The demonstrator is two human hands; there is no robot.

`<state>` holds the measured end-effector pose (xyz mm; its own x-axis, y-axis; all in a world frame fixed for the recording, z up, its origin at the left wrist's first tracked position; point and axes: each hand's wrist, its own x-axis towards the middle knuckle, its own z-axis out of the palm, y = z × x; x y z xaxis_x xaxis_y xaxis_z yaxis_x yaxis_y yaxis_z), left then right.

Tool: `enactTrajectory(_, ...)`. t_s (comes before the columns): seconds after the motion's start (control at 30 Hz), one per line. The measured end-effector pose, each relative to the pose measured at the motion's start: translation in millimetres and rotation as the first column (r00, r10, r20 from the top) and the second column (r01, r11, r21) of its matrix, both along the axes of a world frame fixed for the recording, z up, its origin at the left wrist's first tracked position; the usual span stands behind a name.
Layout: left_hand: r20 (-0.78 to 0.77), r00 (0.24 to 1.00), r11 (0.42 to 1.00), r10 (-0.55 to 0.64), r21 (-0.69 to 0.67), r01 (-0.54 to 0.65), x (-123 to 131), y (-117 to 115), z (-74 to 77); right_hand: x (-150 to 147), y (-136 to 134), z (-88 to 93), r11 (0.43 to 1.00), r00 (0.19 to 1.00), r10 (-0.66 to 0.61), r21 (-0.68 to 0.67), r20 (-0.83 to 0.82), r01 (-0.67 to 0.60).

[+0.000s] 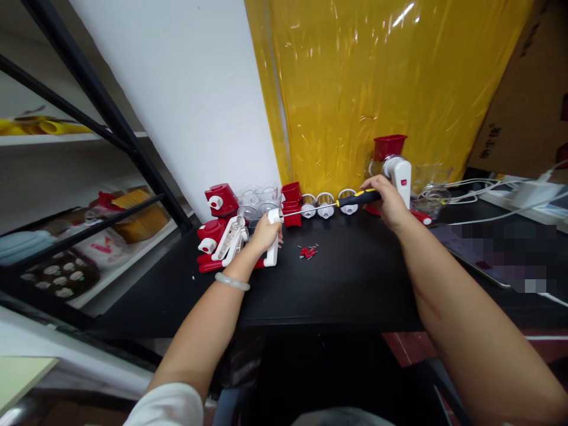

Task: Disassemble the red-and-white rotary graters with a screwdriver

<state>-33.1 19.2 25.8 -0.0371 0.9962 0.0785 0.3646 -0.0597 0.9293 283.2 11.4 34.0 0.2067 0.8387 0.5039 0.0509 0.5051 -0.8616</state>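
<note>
My left hand (264, 233) is closed around a white crank handle (272, 253) with a red grip, holding it a little above the black table. In my right hand (385, 200) is a screwdriver (361, 197) with a black and yellow handle. Its long shaft runs left, and the tip meets the top end of the white handle; whether a screw sits there is too small to tell. Below the shaft lies a small pile of red pieces and screws (307, 252). More white handles (231, 239) with red grips lie left of my left hand.
Red grater housings (220, 200), clear plastic cups (257, 197) and several drum graters (325, 205) line the back of the table. An assembled grater (402, 177) stands behind my right hand. At right are a tablet (470, 254) and white cables (483, 207); a shelf rack (106, 130) stands left.
</note>
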Motion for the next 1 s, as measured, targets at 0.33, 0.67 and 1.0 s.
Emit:
enactTrajectory(0.33,-0.001,1.000,0.999,-0.009,0.047,0.009,1.6,-3.6,1.6,-5.8,-2.8,2.8,0.998,0.997,0.050,0.043,-0.067,-0.047)
enactTrajectory(0.67,-0.013,1.000,0.999,-0.019,0.031,0.019,2.7,-4.1,0.2,-0.2,1.6,-0.9,0.993,0.994,-0.109,-0.030,0.018,0.110)
enactTrajectory(1.0,-0.008,1.000,0.999,-0.020,0.043,0.020,-0.1,-1.9,2.1,-9.6,-1.7,4.7,0.998,0.973,0.065,0.025,-0.219,-0.061)
